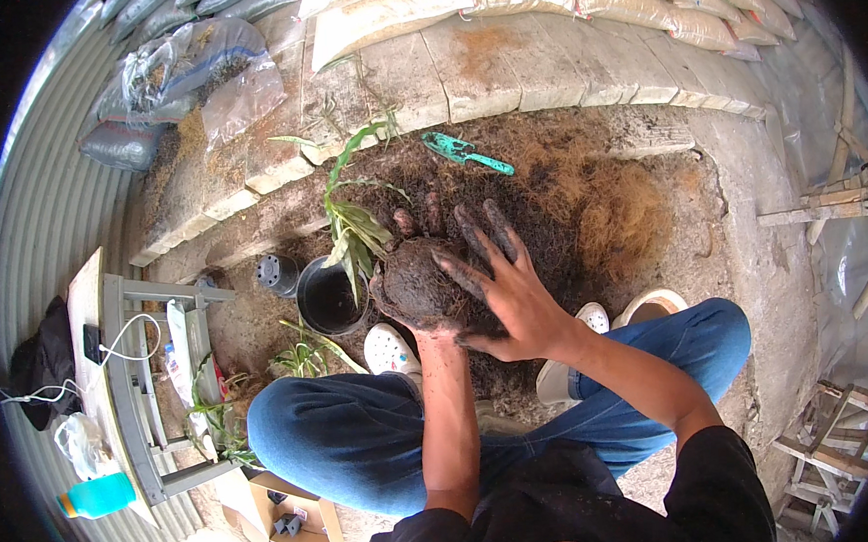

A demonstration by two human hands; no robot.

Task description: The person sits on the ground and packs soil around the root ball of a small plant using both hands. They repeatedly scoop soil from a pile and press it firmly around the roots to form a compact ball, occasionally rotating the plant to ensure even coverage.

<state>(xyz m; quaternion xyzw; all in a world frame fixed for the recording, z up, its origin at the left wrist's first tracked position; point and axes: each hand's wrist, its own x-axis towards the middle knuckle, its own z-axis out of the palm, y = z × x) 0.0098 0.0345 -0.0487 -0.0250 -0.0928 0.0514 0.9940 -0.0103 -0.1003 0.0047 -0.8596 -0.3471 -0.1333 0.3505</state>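
Note:
A leafy plant (351,224) lies tipped to the left, its dark, soil-covered root ball (421,283) out of any pot. My left hand (431,322) cradles that root ball from below, fingers curled up around its far side. Spread wide, the soil-stained fingers of my right hand (522,308) reach over the ball's right side, the fingertips at its surface. Just left of the root ball stands a round black pot (331,298); its inside is dark. Beyond my hands, a turquoise hand trowel (467,153) rests on the soil.
Dark soil mixed with brown fibre (612,208) spreads right of my hands. A smaller grey pot (277,274) sits beside the black one. At left are a small table (89,328) and an open cardboard box (314,513). Filled sacks (392,23) line the far ledge.

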